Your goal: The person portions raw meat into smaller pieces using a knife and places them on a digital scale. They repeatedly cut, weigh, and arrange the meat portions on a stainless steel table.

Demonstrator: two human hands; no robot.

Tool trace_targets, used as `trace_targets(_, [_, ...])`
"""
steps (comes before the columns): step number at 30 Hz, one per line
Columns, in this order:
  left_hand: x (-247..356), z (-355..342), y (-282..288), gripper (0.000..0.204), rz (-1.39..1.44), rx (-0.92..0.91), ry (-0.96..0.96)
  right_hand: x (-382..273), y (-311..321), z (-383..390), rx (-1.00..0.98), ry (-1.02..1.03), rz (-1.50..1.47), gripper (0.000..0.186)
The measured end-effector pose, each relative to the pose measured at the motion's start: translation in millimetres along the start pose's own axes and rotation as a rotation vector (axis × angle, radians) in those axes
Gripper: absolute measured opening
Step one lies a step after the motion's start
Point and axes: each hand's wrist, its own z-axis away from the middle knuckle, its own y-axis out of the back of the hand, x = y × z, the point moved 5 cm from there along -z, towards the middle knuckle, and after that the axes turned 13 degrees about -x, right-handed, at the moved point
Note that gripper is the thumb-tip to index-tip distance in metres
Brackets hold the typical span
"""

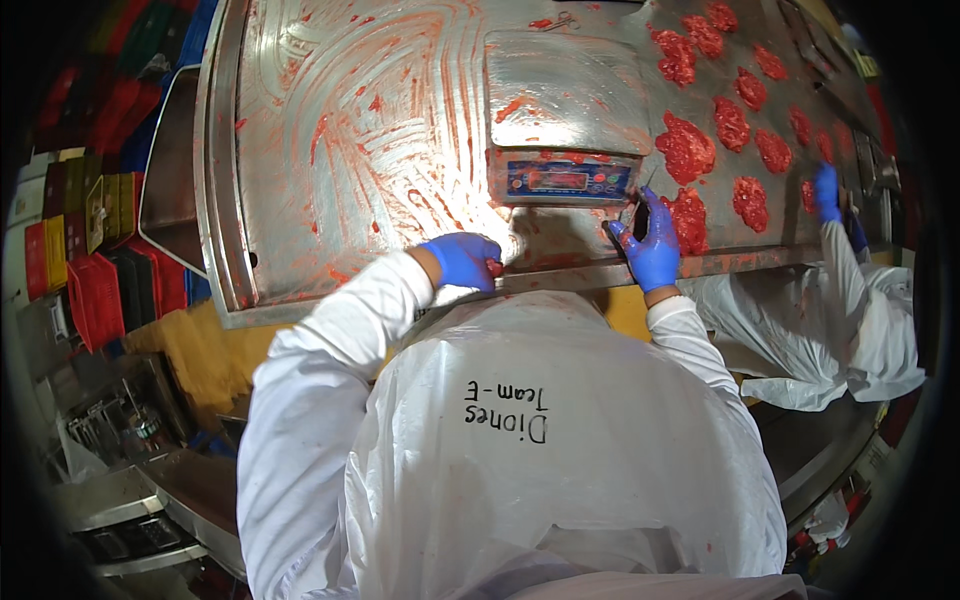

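My left hand (462,260), in a blue glove, is closed at the table's near edge. A small bit of red meat (494,268) shows at its fingertips. My right hand (652,248), also blue-gloved, is closed around a dark-handled tool (613,238); its exact kind is partly hidden by the fingers. That hand is just below the right corner of a digital scale (570,100), whose flat metal pan is smeared red. Right of the scale, portions of raw ground meat (686,148) lie spread in loose rows, one right beside my right hand.
The steel table (350,150) has a raised rim and red smears. Small scissors (566,20) lie beyond the scale. At right, a co-worker's blue-gloved hand (827,192) touches the meat area. Stacked coloured crates (95,295) and a steel bin (172,170) stand left.
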Motion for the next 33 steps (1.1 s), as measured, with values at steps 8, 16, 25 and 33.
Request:
trace_targets(8, [150.0,72.5,124.7,0.028,0.551,-0.155,-0.692,5.2,4.3,2.7,0.025,-0.037,-0.025,0.083])
trace_targets(16, [60.1,73.1,195.5,0.042,0.618,1.048,-0.348,7.4,2.3,2.3,0.055,-0.02,-0.003,0.082])
trace_targets(25, [-133.9,192.3,62.1,0.133,-0.016,0.699,1.041,10.3,-1.7,11.0,0.065,-0.045,-0.023,0.074])
trace_targets(33, [-173.1,181.1,15.3,0.099,0.05,0.469,1.235,-11.8,7.5,1.5,-0.018,-0.004,-0.015,0.072])
